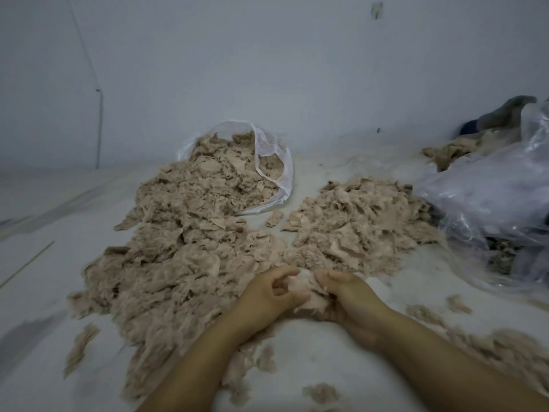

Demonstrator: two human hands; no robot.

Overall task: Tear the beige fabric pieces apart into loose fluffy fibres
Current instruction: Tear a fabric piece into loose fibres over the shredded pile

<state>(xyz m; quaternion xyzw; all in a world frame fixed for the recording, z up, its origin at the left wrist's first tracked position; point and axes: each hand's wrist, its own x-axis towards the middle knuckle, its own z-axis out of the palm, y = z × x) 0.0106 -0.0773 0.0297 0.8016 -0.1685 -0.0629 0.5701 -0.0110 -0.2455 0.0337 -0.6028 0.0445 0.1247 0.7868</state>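
A pale floor (59,203) spreads out to a bluish-white wall (267,69). The biggest thing on it is a long heap of beige fabric pieces (178,248), running from the near left up into the mouth of a clear plastic bag (273,162) lying on its side by the wall. To the right of that heap, with a narrow strip of bare floor between them, lies a smaller pile (356,224) of the same stuff. Further right sits a crumpled clear bag (490,197), with dark cloth (505,114) behind it and a beige rag (451,150) just beside it. Loose fluffy scraps (490,346) lie scattered at the near right, and a few more sit near the left forearm.

Both hands meet just in front of the gap between the two piles. The left hand (267,295) and the right hand (350,295) each have fingers curled around opposite ends of one pale tuft (306,289), which sits between them, touching both, at the near edge of the big heap.
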